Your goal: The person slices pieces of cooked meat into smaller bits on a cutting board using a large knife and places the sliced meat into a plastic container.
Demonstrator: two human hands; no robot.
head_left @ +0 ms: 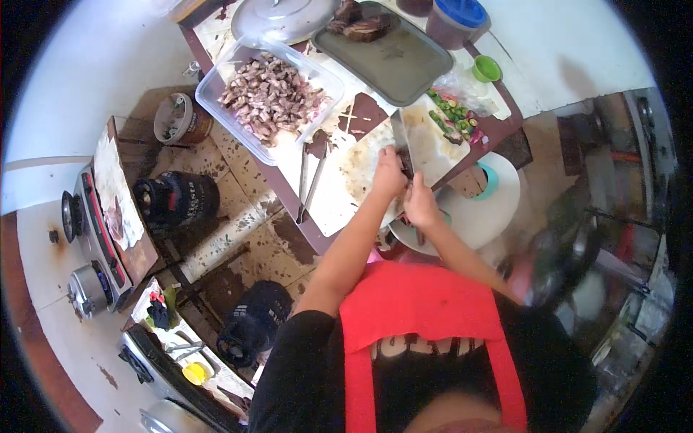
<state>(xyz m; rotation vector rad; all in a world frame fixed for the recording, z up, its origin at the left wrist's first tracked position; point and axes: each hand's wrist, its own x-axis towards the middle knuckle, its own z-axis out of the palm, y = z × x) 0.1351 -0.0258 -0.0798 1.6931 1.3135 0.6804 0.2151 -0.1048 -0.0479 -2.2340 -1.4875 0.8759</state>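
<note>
Over the stained white cutting board [361,162], my right hand [421,204] is closed around a knife [398,130], its blade pointing away from me. My left hand [390,173] has its fingers curled against a small dark piece of meat [406,163] beside the blade; the fingers partly hide it. Left of the board, a clear plastic tub [254,148] holds a heap of chopped meat [271,97]. Larger browned meat chunks [367,27] lie on a dark tray [397,76] at the back. Sliced green peppers and chopped red onion [455,112] sit to the right.
Metal tongs [312,180] lie left of the board. At the back are a metal lid [278,18], a blue-lidded container [455,22] and a green cup [486,68]. A white round stool or tub [502,191] stands right. Gas cylinders [177,200], a bucket [173,119] and stoves [108,238] occupy the left.
</note>
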